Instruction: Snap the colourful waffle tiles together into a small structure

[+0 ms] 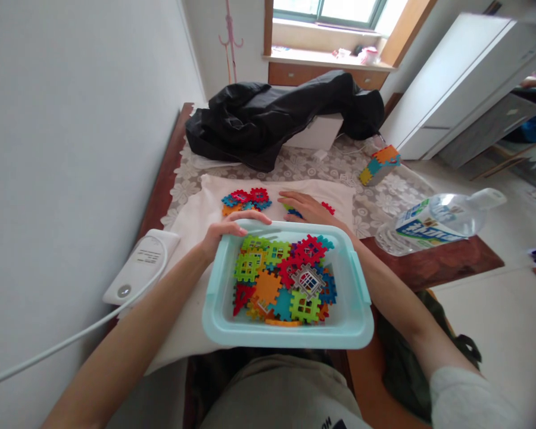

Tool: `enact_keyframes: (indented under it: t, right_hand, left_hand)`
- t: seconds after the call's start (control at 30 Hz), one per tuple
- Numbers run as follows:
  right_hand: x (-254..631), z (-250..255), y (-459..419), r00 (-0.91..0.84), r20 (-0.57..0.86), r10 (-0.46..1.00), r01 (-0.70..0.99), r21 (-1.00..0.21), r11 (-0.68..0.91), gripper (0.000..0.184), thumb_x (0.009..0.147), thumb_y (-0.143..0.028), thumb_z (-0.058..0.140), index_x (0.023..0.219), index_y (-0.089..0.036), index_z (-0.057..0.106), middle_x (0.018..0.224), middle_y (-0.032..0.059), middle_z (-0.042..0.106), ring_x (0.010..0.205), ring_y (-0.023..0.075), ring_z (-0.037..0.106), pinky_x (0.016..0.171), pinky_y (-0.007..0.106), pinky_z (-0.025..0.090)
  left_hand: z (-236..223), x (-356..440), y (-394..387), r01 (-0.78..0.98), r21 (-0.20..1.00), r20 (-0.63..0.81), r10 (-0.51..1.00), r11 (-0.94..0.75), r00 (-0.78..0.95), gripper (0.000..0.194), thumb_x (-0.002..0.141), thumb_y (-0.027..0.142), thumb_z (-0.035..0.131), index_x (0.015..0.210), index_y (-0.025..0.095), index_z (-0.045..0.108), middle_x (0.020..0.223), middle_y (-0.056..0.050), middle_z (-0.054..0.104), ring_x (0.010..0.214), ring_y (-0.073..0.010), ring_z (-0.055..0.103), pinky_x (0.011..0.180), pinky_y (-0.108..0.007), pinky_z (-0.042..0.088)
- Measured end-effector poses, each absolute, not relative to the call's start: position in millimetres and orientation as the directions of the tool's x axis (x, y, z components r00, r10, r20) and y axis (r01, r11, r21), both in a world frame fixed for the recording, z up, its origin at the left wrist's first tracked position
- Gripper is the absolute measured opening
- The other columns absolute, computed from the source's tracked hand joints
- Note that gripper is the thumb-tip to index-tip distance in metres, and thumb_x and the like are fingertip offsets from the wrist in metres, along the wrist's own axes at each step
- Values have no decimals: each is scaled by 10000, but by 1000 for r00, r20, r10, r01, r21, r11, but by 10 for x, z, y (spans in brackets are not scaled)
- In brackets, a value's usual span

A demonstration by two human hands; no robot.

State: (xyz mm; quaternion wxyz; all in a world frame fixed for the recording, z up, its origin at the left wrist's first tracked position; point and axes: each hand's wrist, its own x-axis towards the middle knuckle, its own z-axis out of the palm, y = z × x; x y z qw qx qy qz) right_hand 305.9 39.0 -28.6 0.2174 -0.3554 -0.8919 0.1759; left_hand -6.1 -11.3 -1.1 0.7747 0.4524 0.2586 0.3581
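My left hand (230, 229) grips the far left rim of a pale blue plastic bin (357, 322) that rests over my lap at the table's near edge. The bin holds several colourful interlocking waffle tiles (286, 277) in green, red, orange and blue. My right hand (304, 207) lies flat beyond the bin on a white cloth (192, 220), fingers stretched over a few loose tiles. A small joined cluster of red, blue and orange tiles (246, 199) sits on the cloth just left of that hand.
A clear water bottle (433, 221) lies on its side at the right. A built tile block (379, 164) stands further back. A black jacket (277, 116) covers the far table. A white device with a cable (143, 265) sits at the left by the wall.
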Motion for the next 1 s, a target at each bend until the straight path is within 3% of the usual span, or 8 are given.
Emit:
enact_keyframes:
  t: [0.1, 0.23, 0.37, 0.5, 0.6, 0.7, 0.87, 1.0]
  right_hand:
    - [3214, -239, 402, -546, 286, 787, 681, -396, 616, 375, 1103, -395, 611, 1442, -263, 700, 1512, 143, 686, 1437, 346, 623, 1275, 578, 495]
    - [3567, -224, 453, -503, 111, 857, 812, -280, 513, 473, 939, -389, 795, 1360, -186, 720, 1389, 191, 709, 1288, 418, 664, 1173, 624, 553]
    - [3744, -308, 548, -537, 88, 839, 782, -322, 534, 378, 941, -227, 685, 1314, -206, 742, 1378, 163, 697, 1324, 377, 662, 1211, 565, 545]
    - [3692, -355, 579, -549, 155, 821, 730, -389, 561, 443, 883, -98, 590, 1282, -207, 750, 1365, 150, 699, 1318, 337, 672, 1221, 521, 542]
    - [3661, -344, 543, -517, 158, 842, 773, -338, 538, 404, 901, -161, 633, 1282, -205, 759, 1377, 164, 705, 1303, 384, 657, 1192, 576, 550]
    - [3686, -305, 490, -380, 106, 919, 893, -216, 394, 385, 946, -319, 693, 1301, -186, 759, 1382, 207, 698, 1247, 454, 655, 1104, 641, 572]
    - [3669, -230, 467, -275, 65, 959, 935, -214, 283, 348, 953, -251, 638, 1273, -176, 753, 1264, 187, 717, 1098, 381, 726, 996, 518, 606]
    - [3631, -258, 476, -243, 82, 967, 945, -205, 255, 309, 967, -296, 651, 1230, -174, 758, 1240, 206, 715, 1142, 422, 697, 1001, 560, 601]
  left_hand:
    - [5, -52, -127, -328, 880, -76, 784, 343, 616, 458, 648, 254, 729, 1073, 166, 879, 1118, -126, 847, 955, -296, 803, 832, -356, 638]
    - [52, -45, -148, -305, 885, -96, 777, 353, 622, 456, 656, 266, 722, 1073, 170, 882, 1044, -118, 859, 898, -288, 801, 817, -358, 634]
    - [77, -53, -145, -283, 901, -94, 784, 329, 613, 449, 657, 262, 726, 1065, 161, 883, 1025, -106, 857, 865, -257, 780, 769, -307, 617]
    - [82, -63, -142, -279, 891, -109, 764, 359, 636, 457, 677, 281, 730, 1098, 186, 878, 1050, -94, 856, 882, -277, 782, 788, -336, 635]
    - [86, -66, -146, -264, 901, -116, 779, 344, 617, 424, 688, 290, 742, 1080, 193, 873, 1023, -90, 846, 886, -283, 784, 791, -337, 635]
    - [82, -63, -148, -268, 897, -119, 776, 351, 619, 446, 684, 297, 753, 1096, 177, 875, 1026, -109, 840, 891, -289, 789, 802, -339, 637]
    - [67, -62, -143, -276, 897, -117, 787, 346, 605, 450, 661, 278, 746, 1075, 170, 883, 1049, -110, 846, 898, -276, 786, 805, -324, 629]
    - [49, -58, -139, -291, 902, -91, 799, 319, 594, 448, 644, 250, 710, 1050, 170, 881, 1050, -100, 849, 895, -260, 775, 780, -318, 619]
